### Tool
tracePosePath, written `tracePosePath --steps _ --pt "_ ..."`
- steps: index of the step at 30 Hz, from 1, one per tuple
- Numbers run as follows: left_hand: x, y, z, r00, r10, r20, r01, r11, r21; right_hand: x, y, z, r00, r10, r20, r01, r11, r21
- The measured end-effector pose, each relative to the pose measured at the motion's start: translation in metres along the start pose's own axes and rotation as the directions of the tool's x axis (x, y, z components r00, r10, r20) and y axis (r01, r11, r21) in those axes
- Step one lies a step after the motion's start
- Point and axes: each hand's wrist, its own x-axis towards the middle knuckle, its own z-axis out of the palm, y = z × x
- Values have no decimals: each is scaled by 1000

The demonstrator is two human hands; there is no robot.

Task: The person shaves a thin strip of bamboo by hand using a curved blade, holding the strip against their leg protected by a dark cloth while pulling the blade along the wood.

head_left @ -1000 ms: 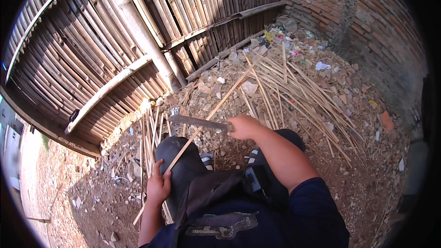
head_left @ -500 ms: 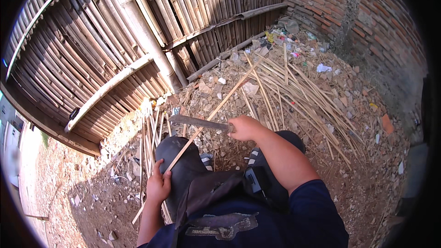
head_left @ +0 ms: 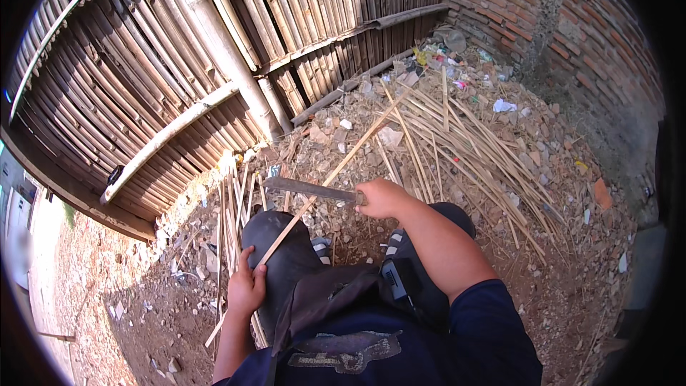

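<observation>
My left hand (head_left: 246, 286) is closed around a long, thin bamboo strip (head_left: 341, 166) beside my left knee. The strip slants up and away to the right, over the knee, and its near end sticks out below the hand. My right hand (head_left: 381, 199) grips the handle of a machete (head_left: 311, 189) above the gap between my knees. Its dark blade points left and crosses the strip just past the left knee; whether the edge touches the strip I cannot tell. The right fingers wrap the handle and are partly hidden.
A pile of split bamboo strips (head_left: 475, 161) lies ahead to the right on rubble and litter. More strips (head_left: 227, 221) lie by my left leg. A bamboo fence (head_left: 157, 71) stands ahead left, and a brick wall (head_left: 514, 0) closes the far right.
</observation>
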Motion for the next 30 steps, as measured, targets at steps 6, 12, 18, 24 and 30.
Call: tracePosePath --steps 6,12,18,24,30 --pt "0 -3 1 1000 15 -8 -15 1000 -13 0 -2 -1 1000 28 12 -28 1000 -9" --pt "0 -2 1 1000 5 -1 -5 1000 0 -1 -2 0 999 42 0 -42 999 -3" --pt "0 -3 2 1000 8 -10 -8 1000 13 0 -2 -2 998 46 33 -46 999 -6" --pt "0 1 1 1000 7 -7 -7 1000 9 0 0 1 999 41 22 -40 999 -6" --pt "-2 4 3 999 21 -31 -20 999 39 -6 -1 -20 984 165 -67 -169 984 -51"
